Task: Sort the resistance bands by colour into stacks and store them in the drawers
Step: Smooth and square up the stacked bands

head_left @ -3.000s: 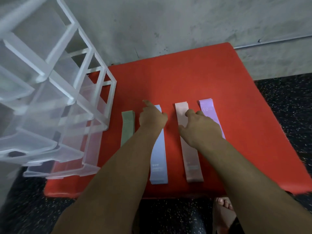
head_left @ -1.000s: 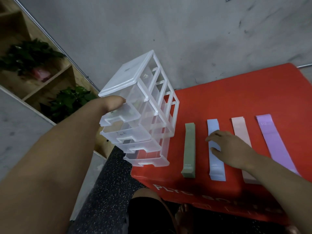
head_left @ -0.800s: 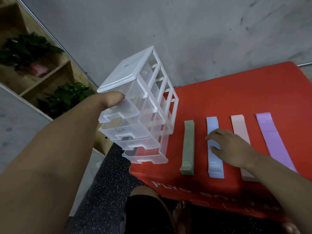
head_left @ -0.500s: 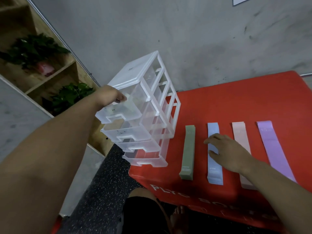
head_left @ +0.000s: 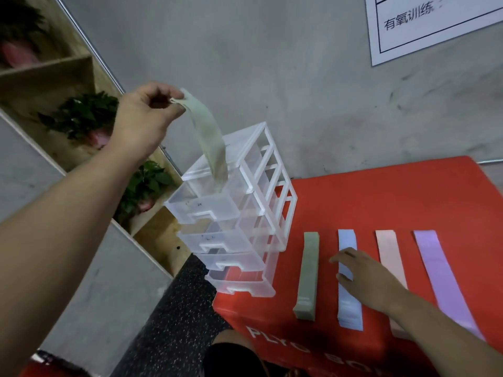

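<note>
My left hand [head_left: 143, 118] pinches the top end of a pale green band [head_left: 211, 141], which hangs down with its lower end in the pulled-out top drawer [head_left: 201, 204] of the clear plastic drawer unit [head_left: 261, 210]. On the red box [head_left: 394, 202] lie a green stack [head_left: 307, 270], a blue stack [head_left: 349, 308], a pink stack [head_left: 388, 248] and a purple stack [head_left: 441, 270]. My right hand [head_left: 362, 278] rests flat on the blue and pink stacks.
The drawer unit stands at the red box's left front corner, its lower drawers partly pulled out. A wooden shelf with potted plants [head_left: 84, 115] is at the left. Behind is a grey wall with a paper sign [head_left: 435, 25]. Dark speckled floor [head_left: 168, 322] lies below.
My left hand has left the top drawer's front and now holds a pale green band raised above the open drawer. My right hand has stayed on the stacks.
</note>
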